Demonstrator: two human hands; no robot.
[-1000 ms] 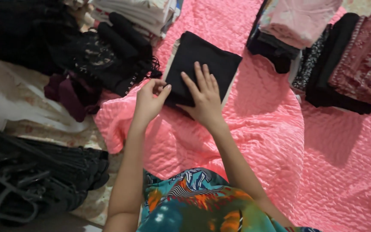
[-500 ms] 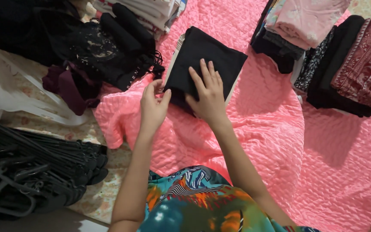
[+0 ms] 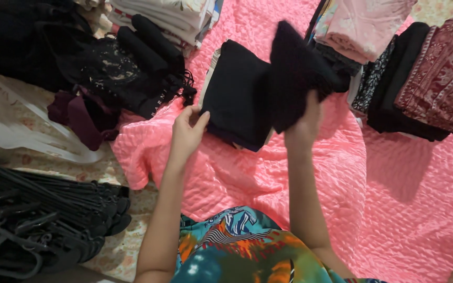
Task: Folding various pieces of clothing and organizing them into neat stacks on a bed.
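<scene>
A folded black garment lies on the pink quilted blanket in front of me. My left hand pinches its near left edge. My right hand is raised above the blanket and grips a second black cloth piece, which is lifted and stands up over the right side of the folded garment. Which part of the garment that lifted piece belongs to is hard to tell.
A heap of black and maroon clothes lies at the left. Folded light garments are stacked at the top. Pink, black and dark red folded stacks sit at the right. Black hangers are piled at lower left.
My right hand was flat on the folded black garment; now it has lifted a black piece up off it. My left hand stays at the garment's left edge. The view has shifted closer.
</scene>
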